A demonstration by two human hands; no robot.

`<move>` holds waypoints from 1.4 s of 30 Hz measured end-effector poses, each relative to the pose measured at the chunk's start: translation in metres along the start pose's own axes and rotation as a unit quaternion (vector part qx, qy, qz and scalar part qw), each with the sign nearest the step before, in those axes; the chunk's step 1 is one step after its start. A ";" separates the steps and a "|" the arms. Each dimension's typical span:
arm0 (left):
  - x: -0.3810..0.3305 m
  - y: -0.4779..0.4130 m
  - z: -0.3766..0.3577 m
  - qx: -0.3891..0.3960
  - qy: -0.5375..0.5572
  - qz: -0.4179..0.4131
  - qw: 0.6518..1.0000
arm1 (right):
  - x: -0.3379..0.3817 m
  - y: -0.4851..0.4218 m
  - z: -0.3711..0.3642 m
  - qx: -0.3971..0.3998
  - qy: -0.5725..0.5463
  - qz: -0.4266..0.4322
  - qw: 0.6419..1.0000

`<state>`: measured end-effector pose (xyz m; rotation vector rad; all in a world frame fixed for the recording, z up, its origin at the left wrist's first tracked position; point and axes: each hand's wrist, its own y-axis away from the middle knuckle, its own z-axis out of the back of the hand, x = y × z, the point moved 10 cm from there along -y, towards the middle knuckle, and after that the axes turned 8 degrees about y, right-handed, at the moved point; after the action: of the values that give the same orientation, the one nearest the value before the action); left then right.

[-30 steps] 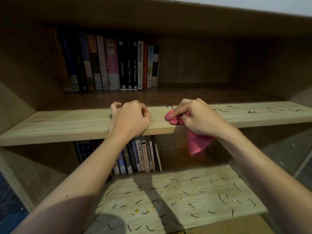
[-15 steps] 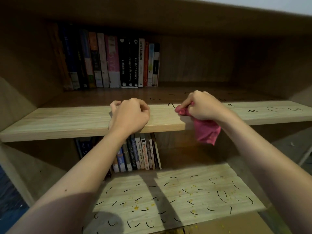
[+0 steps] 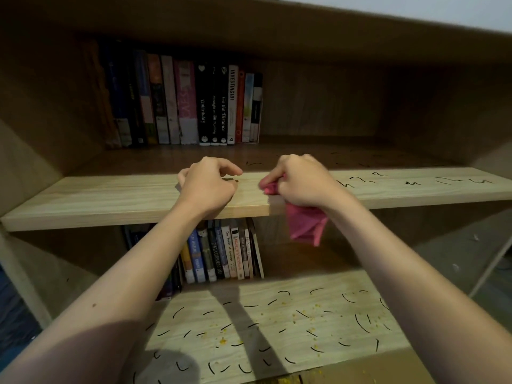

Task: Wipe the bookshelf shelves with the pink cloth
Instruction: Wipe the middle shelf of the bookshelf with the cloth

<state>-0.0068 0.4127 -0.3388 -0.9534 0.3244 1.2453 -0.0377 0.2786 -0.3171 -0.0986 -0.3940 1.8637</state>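
Observation:
My right hand (image 3: 303, 181) grips the bunched pink cloth (image 3: 303, 225) against the top of the middle shelf (image 3: 110, 200) near its front edge. A loose end of the cloth hangs below the shelf edge. My left hand (image 3: 207, 184) rests on the same shelf just to the left, fingers curled, holding nothing. Black scribble marks (image 3: 448, 182) run along the shelf to the right of my right hand. The lower shelf (image 3: 277, 328) carries several black marks and yellow crumbs.
A row of upright books (image 3: 194, 103) stands at the back left of the middle shelf. More books (image 3: 221, 250) stand on the lower shelf under my left hand. The bookshelf's side panels close in on the left and the right.
My right hand slid the cloth right and back along the shelf, then came back left, closer to my left hand. The left hand stayed in place.

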 end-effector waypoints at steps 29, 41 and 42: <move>0.012 -0.008 0.016 -0.007 -0.072 -0.030 0.997 | -0.021 -0.002 -0.006 -0.019 -0.042 -0.029 0.999; 0.010 -0.002 0.029 -0.050 -0.033 -0.026 0.998 | -0.004 -0.034 -0.021 0.011 -0.022 -0.040 0.999; 0.007 -0.002 0.028 -0.046 -0.042 -0.033 0.997 | -0.004 -0.039 -0.019 0.008 -0.020 -0.043 0.999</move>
<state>-0.0099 0.4385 -0.3263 -0.9805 0.1686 1.2441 0.0038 0.2902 -0.3235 -0.0326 -0.4037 1.7853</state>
